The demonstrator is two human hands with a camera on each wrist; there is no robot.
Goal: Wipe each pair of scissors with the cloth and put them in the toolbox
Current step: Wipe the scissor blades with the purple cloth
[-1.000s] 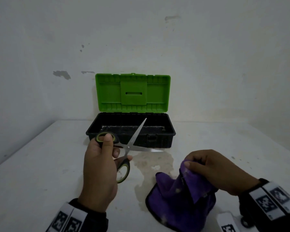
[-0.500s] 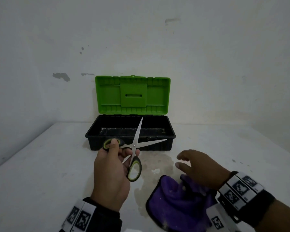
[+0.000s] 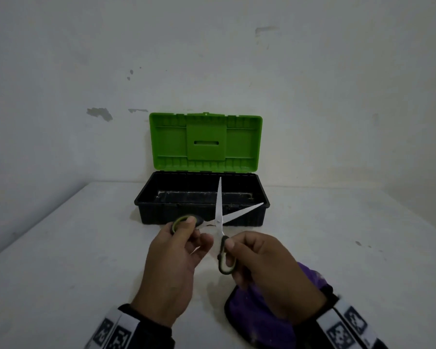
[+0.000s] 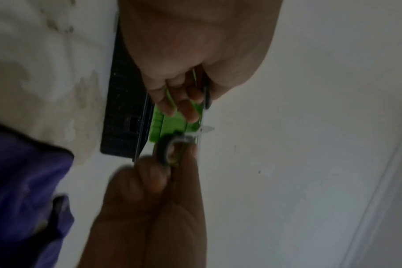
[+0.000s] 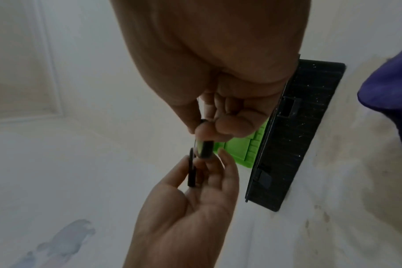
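Observation:
A pair of scissors [image 3: 219, 210] with black-and-green handles hangs in front of the toolbox, blades spread apart, one pointing up and one to the right. My left hand [image 3: 195, 233] grips the left handle loop [image 4: 204, 94]. My right hand [image 3: 233, 258] pinches the other loop [image 5: 204, 148] between thumb and fingers. The toolbox [image 3: 161, 215] has a black base and stands with its green lid [image 3: 204, 142] raised. The purple cloth [image 3: 262, 323] lies on the table under my right wrist, with neither hand holding it.
The white table [image 3: 61, 248] runs to a wall [image 3: 212, 59] just behind the toolbox, and its left edge slants away at the left. A stained patch [image 5: 344, 163] marks the tabletop between the toolbox and the cloth.
My right hand let go of the cloth, moved left and took the scissors' lower handle. The left hand carried the scissors right and turned the blades more upright. The cloth dropped flat.

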